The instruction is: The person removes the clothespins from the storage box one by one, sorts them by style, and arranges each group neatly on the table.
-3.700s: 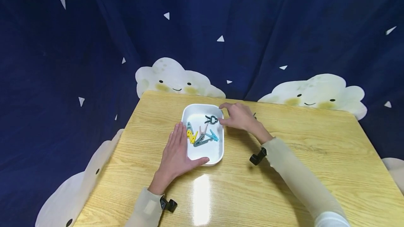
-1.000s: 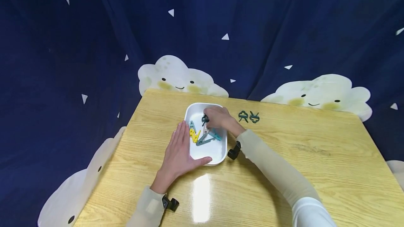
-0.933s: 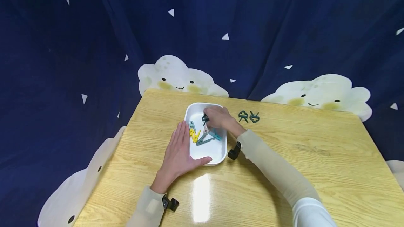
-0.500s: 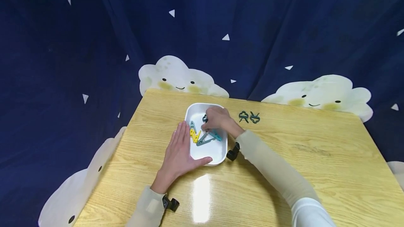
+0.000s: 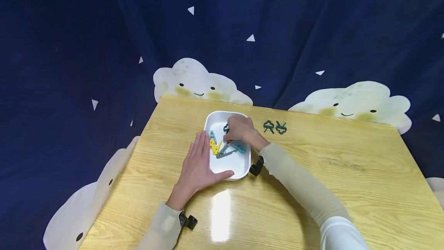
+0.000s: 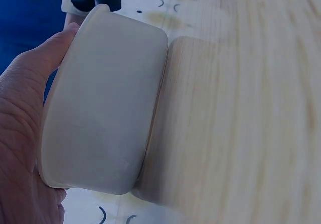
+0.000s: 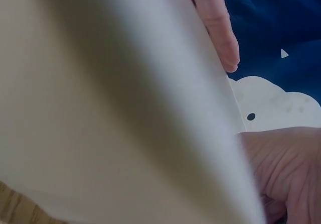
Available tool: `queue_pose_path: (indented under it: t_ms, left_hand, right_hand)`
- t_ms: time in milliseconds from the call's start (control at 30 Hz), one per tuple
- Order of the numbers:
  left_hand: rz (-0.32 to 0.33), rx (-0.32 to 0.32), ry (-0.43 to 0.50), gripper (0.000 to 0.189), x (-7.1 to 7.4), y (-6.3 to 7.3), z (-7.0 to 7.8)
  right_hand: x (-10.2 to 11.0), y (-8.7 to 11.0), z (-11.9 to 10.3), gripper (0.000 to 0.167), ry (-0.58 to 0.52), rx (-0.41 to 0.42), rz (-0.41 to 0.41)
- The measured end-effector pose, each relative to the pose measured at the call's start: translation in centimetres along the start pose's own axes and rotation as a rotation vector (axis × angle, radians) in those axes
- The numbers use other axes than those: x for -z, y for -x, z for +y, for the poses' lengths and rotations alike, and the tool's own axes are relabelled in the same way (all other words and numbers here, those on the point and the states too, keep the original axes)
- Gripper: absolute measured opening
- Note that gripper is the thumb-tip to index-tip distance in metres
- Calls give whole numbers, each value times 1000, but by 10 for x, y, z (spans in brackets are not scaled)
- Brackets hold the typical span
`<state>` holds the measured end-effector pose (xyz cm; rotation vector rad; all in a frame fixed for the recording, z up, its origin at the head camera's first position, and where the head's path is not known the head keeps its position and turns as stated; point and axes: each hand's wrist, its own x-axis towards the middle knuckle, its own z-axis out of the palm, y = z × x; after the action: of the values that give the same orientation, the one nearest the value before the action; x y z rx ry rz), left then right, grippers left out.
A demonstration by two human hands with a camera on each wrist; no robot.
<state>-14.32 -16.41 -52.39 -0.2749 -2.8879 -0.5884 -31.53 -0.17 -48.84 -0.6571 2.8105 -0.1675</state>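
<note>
A white plastic tray point(image 5: 236, 169) lies on the table, also seen as a pale wall in the left wrist view. My left hand point(image 5: 197, 165) rests along its left side with straight fingers, the thumb on the near rim. Reaching into the tray, my right hand point(image 5: 241, 129) has its fingers curled round a dark green clip point(image 5: 226, 128), partly hidden by the hand. Around it in the tray are yellow clips point(image 5: 215, 147), a grey-green clip point(image 5: 224, 152), a pale teal clip point(image 5: 212, 137) and a turquoise clip point(image 5: 239, 147). A pinkish clip is mostly covered.
Two dark green clips point(image 5: 268, 126) lie side by side on the wooden table point(image 5: 329, 157), right of the tray. A dark blue curtain point(image 5: 208, 18) with white clouds hangs behind and to the left. The tray wall fills most of the right wrist view.
My right hand has moved from the tray's right rim into the tray, and the dark green clip there has turned and shifted left. Lately the right thumb has shifted slightly. The left hand stays put.
</note>
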Motion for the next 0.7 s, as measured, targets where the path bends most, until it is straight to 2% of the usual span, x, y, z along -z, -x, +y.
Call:
queue_pose_path:
  t_ms: [267,700]
  left_hand:
    - [0,-5,0,142,-1,0,2]
    - [3,-1,20,143,-1,1,2]
  right_hand:
    - [-7,2,1,40,-2,-4,34]
    - [-9,8,0,43,-80,40,155]
